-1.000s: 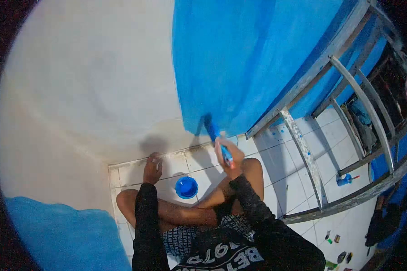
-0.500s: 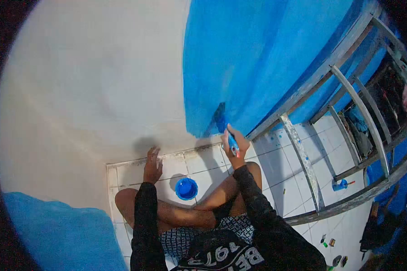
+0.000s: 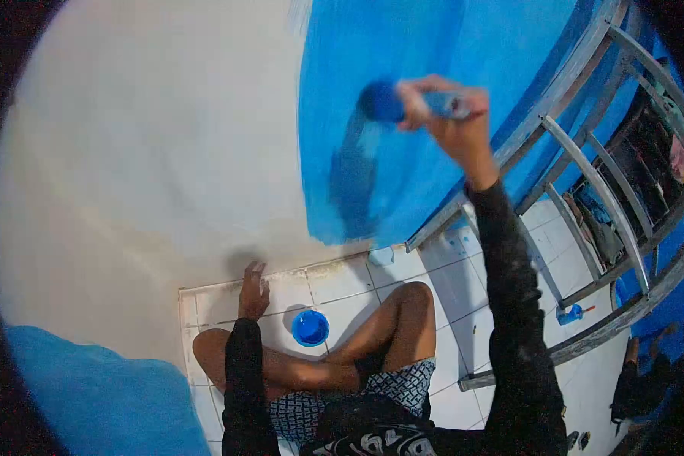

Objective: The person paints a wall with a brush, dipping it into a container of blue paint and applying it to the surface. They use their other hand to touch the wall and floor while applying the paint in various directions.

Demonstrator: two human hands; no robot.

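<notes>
My right hand [image 3: 456, 129] is raised before the wall, its fingers wrapped round the light-blue handle of a paintbrush [image 3: 385, 101]. The brush's dark-blue bristles point left, at the freshly blue part of the wall [image 3: 418, 45], and are smeared by motion. Low down by the foot of the unpainted wall [image 3: 152, 152], my left hand [image 3: 254, 295] has its fingers apart and holds nothing. A small blue tub [image 3: 310, 328] of blue paint stands on the white tiles between that hand and my crossed legs.
A paint-spattered ladder [image 3: 598, 167] leans along the right side, its foot on the tiled floor [image 3: 448, 342]. Past it lies a small blue container [image 3: 568, 314] with a red-tipped stick. Dark clothes show at the far right. Another blue painted patch [image 3: 106, 387] covers the lower left wall.
My right hand has swept the paintbrush up and to the right, from near the wall's base to higher on the blue area. My left hand has barely moved.
</notes>
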